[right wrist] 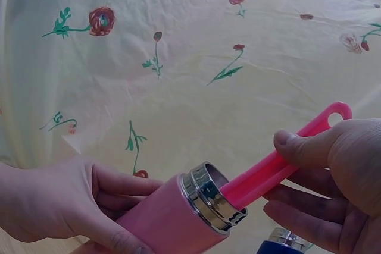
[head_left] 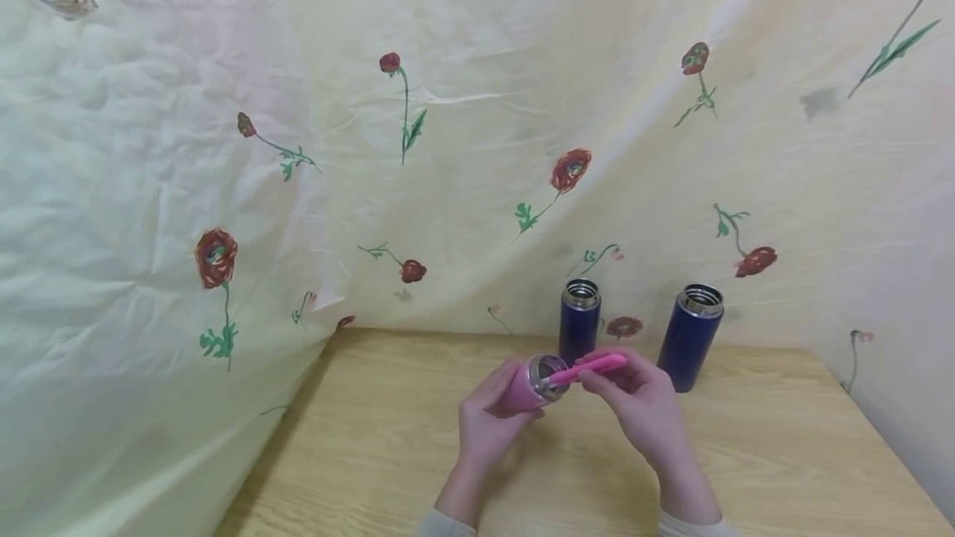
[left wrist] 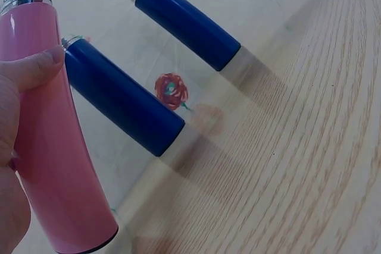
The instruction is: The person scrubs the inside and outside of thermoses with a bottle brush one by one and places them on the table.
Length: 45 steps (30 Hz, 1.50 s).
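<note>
My left hand (head_left: 487, 421) grips a pink vacuum flask (head_left: 522, 392) round its body. It is held tilted, with its lidless metal mouth toward my right hand. My right hand (head_left: 645, 404) pinches a long pink handle (head_left: 597, 367) between thumb and fingers. In the right wrist view the handle (right wrist: 262, 179) has a hole at its outer end, and its other end goes into the flask's mouth (right wrist: 214, 197). Whatever is on that inner end is hidden inside. The left wrist view shows the flask's full length, with the left thumb (left wrist: 41, 69) across its upper body.
Two dark blue flasks, one nearer the middle (head_left: 579, 330) and one to the right (head_left: 690, 346), stand lidless behind the hands on the wooden table (head_left: 373, 421). A flower-patterned cloth (head_left: 462, 189) hangs along the table's back and left edges.
</note>
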Motion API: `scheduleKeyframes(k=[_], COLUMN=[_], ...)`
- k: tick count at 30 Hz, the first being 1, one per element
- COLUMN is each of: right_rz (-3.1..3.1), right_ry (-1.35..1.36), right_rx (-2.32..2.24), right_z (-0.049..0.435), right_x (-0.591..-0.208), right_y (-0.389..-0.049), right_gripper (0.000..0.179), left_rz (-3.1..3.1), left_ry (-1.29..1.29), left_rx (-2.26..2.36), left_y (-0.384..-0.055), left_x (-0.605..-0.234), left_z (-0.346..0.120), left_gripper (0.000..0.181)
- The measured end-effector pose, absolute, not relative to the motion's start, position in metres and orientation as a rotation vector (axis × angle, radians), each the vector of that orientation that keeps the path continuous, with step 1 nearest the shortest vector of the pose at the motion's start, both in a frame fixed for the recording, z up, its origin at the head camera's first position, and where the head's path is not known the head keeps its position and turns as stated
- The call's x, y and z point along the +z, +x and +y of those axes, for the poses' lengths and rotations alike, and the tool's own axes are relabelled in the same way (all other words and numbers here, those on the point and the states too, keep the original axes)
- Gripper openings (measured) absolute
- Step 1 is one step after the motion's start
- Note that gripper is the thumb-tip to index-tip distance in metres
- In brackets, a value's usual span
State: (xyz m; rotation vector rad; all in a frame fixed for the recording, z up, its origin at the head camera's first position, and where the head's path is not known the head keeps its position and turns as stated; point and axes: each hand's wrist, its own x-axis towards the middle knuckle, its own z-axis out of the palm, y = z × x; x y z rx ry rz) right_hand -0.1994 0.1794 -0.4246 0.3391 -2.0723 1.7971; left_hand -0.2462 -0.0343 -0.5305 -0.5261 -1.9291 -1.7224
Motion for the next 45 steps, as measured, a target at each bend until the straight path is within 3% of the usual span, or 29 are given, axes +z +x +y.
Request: scheduleKeyframes(k=[24,32,45], right_rz=[-2.02,-1.902,-1.885], right_ry=[0.229,0.388,0.401], right_rx=[1.72,1.693,1.568], right_z=[0.185,0.187,0.192], right_x=[-0.418,-0.408,-0.397], right_y=[-0.193,-0.182,-0.169], right_gripper=[0.012,0.017,0.024], left_rz=[-1.918,-1.929,-1.893], left_ry=[-0.804,-0.703,-0.67], left_rx=[-2.051,-1.97,-1.803], left_y=[-0.24,-0.241,-0.247], left_x=[-0.527,-0.524,-0.526], left_z=[-0.04,-0.042,-0.051], left_gripper=[0.076,0.074,0.072])
